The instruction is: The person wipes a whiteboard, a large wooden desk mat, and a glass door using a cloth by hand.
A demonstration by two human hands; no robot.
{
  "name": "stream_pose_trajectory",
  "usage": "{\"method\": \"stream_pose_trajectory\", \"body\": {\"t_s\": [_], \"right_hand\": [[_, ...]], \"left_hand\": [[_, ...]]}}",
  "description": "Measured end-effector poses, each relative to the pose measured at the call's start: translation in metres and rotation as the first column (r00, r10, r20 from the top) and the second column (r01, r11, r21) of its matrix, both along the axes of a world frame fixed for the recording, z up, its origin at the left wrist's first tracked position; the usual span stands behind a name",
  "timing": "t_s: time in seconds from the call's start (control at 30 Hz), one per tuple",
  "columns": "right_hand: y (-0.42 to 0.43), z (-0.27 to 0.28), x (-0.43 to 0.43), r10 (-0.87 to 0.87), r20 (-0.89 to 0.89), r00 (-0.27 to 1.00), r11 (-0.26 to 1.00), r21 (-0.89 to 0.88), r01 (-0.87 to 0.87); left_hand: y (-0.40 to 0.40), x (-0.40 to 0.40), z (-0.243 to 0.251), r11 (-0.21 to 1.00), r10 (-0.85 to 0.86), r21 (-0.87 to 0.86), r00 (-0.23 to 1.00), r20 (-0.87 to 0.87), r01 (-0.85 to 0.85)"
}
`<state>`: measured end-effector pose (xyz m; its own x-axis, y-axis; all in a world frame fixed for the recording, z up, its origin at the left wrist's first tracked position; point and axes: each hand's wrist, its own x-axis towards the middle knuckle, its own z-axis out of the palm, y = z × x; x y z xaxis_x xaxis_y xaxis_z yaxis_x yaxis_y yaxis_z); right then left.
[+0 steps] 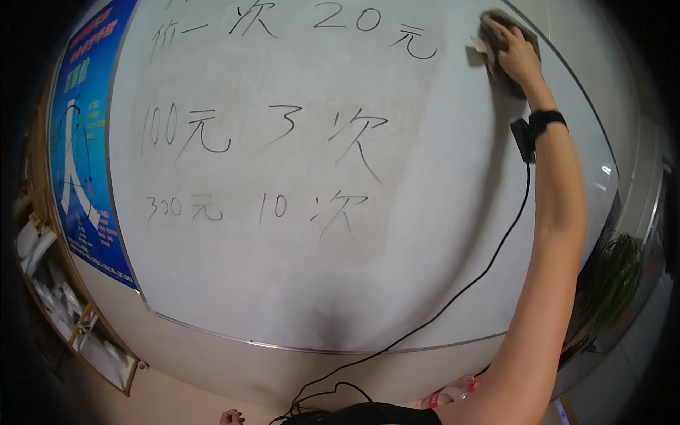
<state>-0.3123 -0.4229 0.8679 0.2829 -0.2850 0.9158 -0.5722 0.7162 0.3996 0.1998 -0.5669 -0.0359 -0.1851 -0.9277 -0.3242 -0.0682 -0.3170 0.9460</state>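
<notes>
My right hand (518, 56) presses a grey-brown cloth (506, 79) against the upper right of a large whiteboard (319, 287). A small pale flap, perhaps a tag, sticks out at the cloth's left side. Three rows of dark marker handwriting (289, 125) cover the board's left and middle, on a greyer, smudged area; a whiter strip lies between it and the cloth. On my right wrist is a black strap (548, 121) with a small black device (523, 139). My left hand (232, 417) hangs low at the bottom edge, fingers curled, partly cut off, away from the board.
A black cable (481, 279) runs from the wrist device down across the board. A blue poster (79, 159) borders the board on the left, near wooden shelves (101, 340) with wrapped items. A plant (611, 276) stands right; a clear plastic bottle (449, 393) is below.
</notes>
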Motion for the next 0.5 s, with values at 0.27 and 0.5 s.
{"method": "stream_pose_trajectory", "body": {"t_s": [0.27,0.5], "right_hand": [[0.056,-0.167,0.007,-0.056,0.223,0.973,0.998,-0.016,0.061],[0.046,-0.32,0.048,0.016,0.159,0.987,0.961,0.271,-0.059]], "left_hand": [[0.02,0.03,-0.028,1.0,-0.02,0.01,0.997,-0.081,0.021],[0.014,0.004,0.058,0.996,-0.093,-0.008,0.996,0.009,0.093]]}}
